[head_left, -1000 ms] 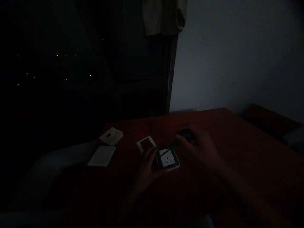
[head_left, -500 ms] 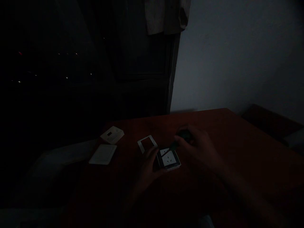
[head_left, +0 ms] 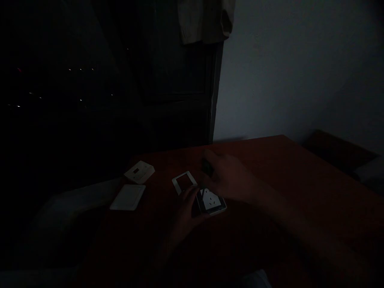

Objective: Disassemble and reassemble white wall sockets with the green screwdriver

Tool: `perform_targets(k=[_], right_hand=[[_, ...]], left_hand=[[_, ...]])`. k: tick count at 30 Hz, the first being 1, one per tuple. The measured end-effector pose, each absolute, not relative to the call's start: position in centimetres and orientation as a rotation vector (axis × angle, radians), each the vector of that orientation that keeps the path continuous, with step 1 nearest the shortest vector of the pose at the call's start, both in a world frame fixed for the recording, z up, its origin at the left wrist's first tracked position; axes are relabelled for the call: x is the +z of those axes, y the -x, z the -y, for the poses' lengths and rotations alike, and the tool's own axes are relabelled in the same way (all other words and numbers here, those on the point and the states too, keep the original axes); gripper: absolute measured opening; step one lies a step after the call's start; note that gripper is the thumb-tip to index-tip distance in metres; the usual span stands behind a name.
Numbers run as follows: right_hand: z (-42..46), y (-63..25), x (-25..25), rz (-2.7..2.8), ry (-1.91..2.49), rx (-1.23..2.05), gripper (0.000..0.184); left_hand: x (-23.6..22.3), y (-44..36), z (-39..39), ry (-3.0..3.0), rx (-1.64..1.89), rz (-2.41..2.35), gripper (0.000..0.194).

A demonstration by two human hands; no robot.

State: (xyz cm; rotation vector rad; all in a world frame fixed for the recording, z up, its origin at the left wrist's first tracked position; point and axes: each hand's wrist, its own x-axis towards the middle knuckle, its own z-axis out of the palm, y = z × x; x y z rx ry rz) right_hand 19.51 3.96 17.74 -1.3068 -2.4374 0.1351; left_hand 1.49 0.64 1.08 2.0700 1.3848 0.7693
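Observation:
A wall socket (head_left: pixel 211 200) with a white slotted face and dark border lies on the table. My left hand (head_left: pixel 186 212) grips it from the left, fingers along the far side and thumb at the near edge. Above the socket, my right hand (head_left: pixel 226 174) is closed around the green handle of a screwdriver (head_left: pixel 207 167). Its dark shaft points down at the socket's left border; whether the tip touches a screw I cannot tell. Just behind my left fingers is a white rectangular frame (head_left: pixel 183 182), lying flat.
Toward the left edge of the reddish-brown table (head_left: pixel 264 160) are a white box with a cutout (head_left: pixel 141 173) and a white switch-like plate (head_left: pixel 128 197). A pale wall (head_left: pixel 285 72) rises behind, beside a dark window. Cloth (head_left: pixel 204 22) hangs above. The room is very dim.
My right hand has moved left and turned over, bringing the screwdriver from a slant to a steeper angle above the socket's left side. My left hand stays on the socket. The view shifts slightly.

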Motion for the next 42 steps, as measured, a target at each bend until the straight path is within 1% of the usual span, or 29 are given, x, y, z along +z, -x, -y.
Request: perform_targets(k=[2,7,10,14,17,20,23,26,31,33,37,40,42], right_hand=[[-4.07,-19.45,17.71,2.451,1.282,0.117,0.027],[-3.88,-19.51,17.63,2.456,1.326,-0.053,0.031],[-3.58,-19.63,17.81,2.454,1.308,0.016,0.026],[-3.63,-19.66,17.84,2.466,1.241,0.148,0.027],[-3.96,-19.51,17.66,2.476,1.271,0.053,0.025],[-4.01,-19.39,17.64,2.478,1.314,-0.03,0.029],[-3.69,-19.4,17.82,2.473,1.313,0.033,0.026],[-3.42,-19.42,17.95,2.477,1.247,0.128,0.029],[-3.38,-19.27,17.95,2.467,1.325,-0.071,0.03],[-3.37,-19.24,17.96,2.459,1.335,-0.065,0.031],[-3.39,-19.32,17.96,2.474,1.24,0.089,0.033],[-3.5,-19.37,18.01,2.479,1.323,0.0,0.032],[-3.54,-19.46,18.14,2.473,1.396,-0.063,0.035]], left_hand=[[1.06,-1.53,-0.62,-2.063,0.757,-1.383,0.076],[1.17,-1.69,-0.58,-2.063,0.759,-1.393,0.074],[1.29,-1.72,-0.64,-2.069,0.758,-1.381,0.075],[1.4,-1.71,-0.66,-2.049,0.747,-1.396,0.075],[1.31,-1.63,-0.6,-2.046,0.762,-1.392,0.073],[1.08,-1.52,-0.61,-2.073,0.77,-1.379,0.075],[0.89,-1.46,-0.66,-2.095,0.761,-1.386,0.077],[0.85,-1.49,-0.63,-2.087,0.761,-1.382,0.077],[0.73,-1.47,-0.54,-2.062,0.759,-1.391,0.075],[0.61,-1.44,-0.61,-2.064,0.759,-1.393,0.075],[0.5,-1.44,-0.74,-2.076,0.763,-1.396,0.078],[0.57,-1.44,-0.71,-2.08,0.774,-1.399,0.076],[0.6,-1.42,-0.67,-2.078,0.77,-1.386,0.074]])
